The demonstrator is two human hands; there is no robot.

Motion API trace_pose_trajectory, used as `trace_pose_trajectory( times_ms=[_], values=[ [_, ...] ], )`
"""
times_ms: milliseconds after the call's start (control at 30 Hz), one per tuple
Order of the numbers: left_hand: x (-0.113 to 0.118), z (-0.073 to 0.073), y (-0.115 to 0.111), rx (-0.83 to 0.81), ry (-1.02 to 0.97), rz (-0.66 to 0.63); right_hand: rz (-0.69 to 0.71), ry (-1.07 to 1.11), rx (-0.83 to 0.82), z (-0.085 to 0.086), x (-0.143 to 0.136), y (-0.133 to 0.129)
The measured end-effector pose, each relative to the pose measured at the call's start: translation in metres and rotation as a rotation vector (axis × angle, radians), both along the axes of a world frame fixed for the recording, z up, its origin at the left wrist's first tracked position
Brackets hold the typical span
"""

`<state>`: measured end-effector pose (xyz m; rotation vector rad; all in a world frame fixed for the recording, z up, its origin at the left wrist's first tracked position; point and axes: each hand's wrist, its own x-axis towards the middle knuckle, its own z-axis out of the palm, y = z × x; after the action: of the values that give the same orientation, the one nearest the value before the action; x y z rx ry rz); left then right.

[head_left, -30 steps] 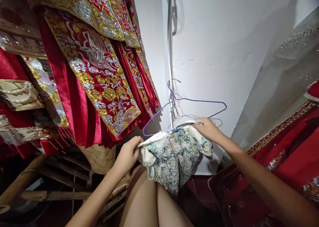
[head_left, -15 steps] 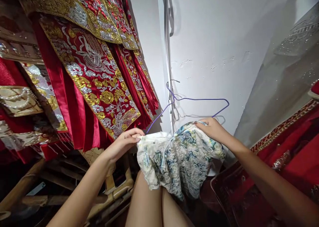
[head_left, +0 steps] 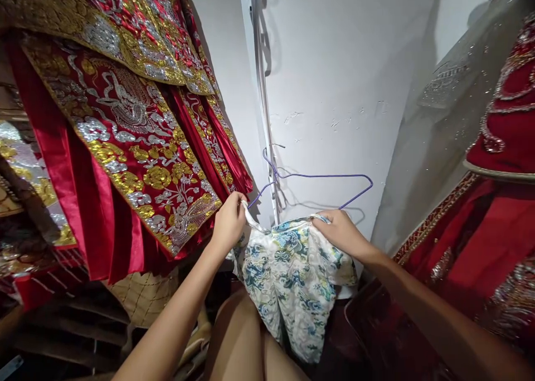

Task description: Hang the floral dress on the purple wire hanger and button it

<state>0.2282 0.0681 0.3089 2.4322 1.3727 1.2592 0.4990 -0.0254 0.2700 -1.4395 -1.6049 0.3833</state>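
Note:
A white garment with a blue and green floral pattern hangs between my hands, above my knees. My left hand pinches its neckline at the left, beside the lower left arm of a purple wire hanger. At the right, my right hand is closed on the neckline's other side. The hanger hangs by the pale wall from a white vertical rail. The garment and my hands hide the hanger's lower part, so whether the cloth is on it is unclear.
Red clothing with gold and silver embroidery hangs at the left. A red beaded garment and sheer sparkling fabric are at the right. A bamboo frame stands low on the left.
My left hand has turned upright and lifted its side of the neckline. The garment now hangs with its patterned front more spread out. The view has shifted to the right.

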Motion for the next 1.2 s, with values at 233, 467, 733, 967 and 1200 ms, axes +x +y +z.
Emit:
trace_pose_trajectory(
  times_ms=[233,467,733,967,1200],
  values=[
    [-0.065,-0.047,0.002,-0.202,0.023,-0.005,-0.065,-0.165,-0.008,0.01,0.003,-0.002],
    [-0.035,-0.032,0.011,-0.08,-0.166,0.032,0.012,-0.121,-0.009,-0.001,-0.012,-0.002],
    [0.017,-0.034,0.004,0.107,-0.213,-0.069,0.027,-0.1,0.042,-0.001,-0.008,-0.02],
    [-0.001,-0.032,0.014,0.174,0.015,-0.112,-0.383,-0.203,0.232,0.023,0.061,-0.003],
    [-0.031,-0.009,0.023,0.104,-0.092,0.081,0.211,0.067,-0.332,0.074,0.081,0.005]
  ],
)
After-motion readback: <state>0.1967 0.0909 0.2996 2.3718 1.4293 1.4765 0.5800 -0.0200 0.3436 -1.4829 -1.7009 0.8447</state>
